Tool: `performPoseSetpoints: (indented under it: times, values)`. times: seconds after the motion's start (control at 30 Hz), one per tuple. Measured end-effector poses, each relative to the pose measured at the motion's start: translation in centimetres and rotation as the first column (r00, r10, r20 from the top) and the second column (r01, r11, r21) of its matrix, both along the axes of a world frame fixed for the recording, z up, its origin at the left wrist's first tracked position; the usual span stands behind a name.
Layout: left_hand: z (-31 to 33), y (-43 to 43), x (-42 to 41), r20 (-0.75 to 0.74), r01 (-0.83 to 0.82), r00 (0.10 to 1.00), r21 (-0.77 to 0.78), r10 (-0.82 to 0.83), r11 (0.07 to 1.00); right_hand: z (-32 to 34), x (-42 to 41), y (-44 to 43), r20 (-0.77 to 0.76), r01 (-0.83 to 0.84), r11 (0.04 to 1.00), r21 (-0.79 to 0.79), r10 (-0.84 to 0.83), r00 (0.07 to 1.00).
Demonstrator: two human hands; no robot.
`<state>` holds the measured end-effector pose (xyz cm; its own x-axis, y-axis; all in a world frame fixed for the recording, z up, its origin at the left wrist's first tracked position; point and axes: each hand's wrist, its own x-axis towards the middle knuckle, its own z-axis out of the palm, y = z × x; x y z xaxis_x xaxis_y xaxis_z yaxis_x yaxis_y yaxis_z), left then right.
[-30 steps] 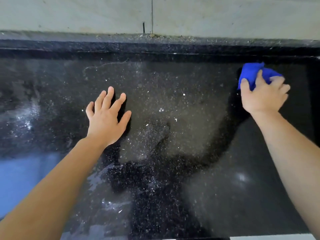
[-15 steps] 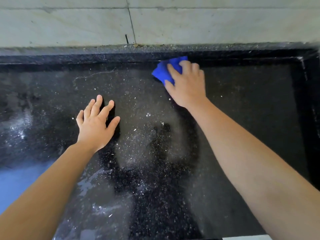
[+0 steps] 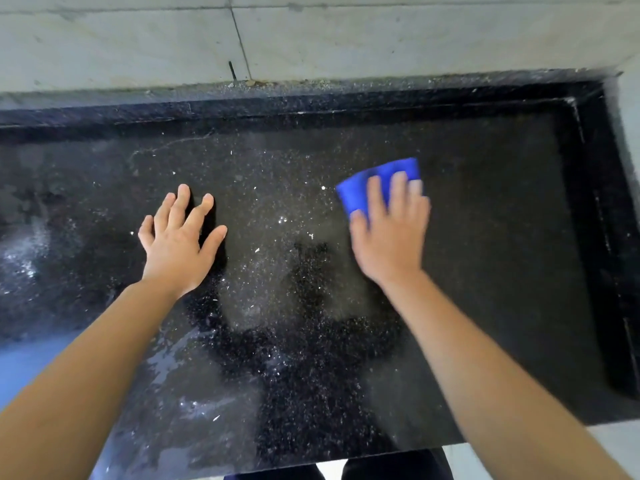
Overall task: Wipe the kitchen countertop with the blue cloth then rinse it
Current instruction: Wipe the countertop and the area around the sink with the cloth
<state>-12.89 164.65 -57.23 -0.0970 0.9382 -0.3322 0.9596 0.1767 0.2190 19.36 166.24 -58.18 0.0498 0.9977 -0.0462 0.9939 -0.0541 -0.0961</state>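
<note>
1. The right hand (image 3: 391, 237) has drawn the blue cloth (image 3: 374, 185) back from the rear ledge (image 3: 311, 102), toward the person and to the right. The left hand (image 3: 180, 244) has stayed put.
2. Nearest, wet streaks (image 3: 180, 372) shine on the black speckled granite countertop (image 3: 502, 271) beside the left forearm.
3. Farther in, the left hand lies flat on the stone with its fingers straight and spread, holding nothing.
4. Right of centre, the right hand presses the cloth onto the countertop with straight fingers laid over it (all motion-blurred). The cloth pokes out beyond the fingertips.
5. Behind runs the raised black ledge, then the pale tiled wall (image 3: 381, 36).
</note>
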Motion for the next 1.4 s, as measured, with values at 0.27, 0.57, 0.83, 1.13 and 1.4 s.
performPoseSetpoints:
  times: [0.27,0.57,0.83,1.13,1.4]
  values:
    - [0.1,-0.1,0.7,0.018,-0.043,0.999,0.014,0.043,0.999,-0.1,-4.0,1.3,-0.105,-0.594,0.804,-0.011,0.590,0.801]
    - [0.0,0.1,0.3,0.042,-0.007,0.999,-0.006,0.007,1.000,0.8,5.2,5.9,0.058,0.185,0.966,-0.180,-0.178,0.982]
    - [1.0,-1.4,-2.2,0.007,-0.088,0.996,0.154,0.088,0.984,0.2,-12.6,1.8,-0.049,-0.355,0.933,-0.057,0.352,0.935]
    - [1.3,-3.6,-6.9,-0.081,-0.137,0.987,0.032,0.139,0.990,0.3,-2.2,2.3,0.012,-0.517,0.856,-0.020,0.517,0.856]
    - [0.3,-4.7,-9.5,-0.077,-0.107,0.991,0.047,0.111,0.993,0.7,-15.4,8.4,0.031,0.113,0.993,-0.031,-0.112,0.993]
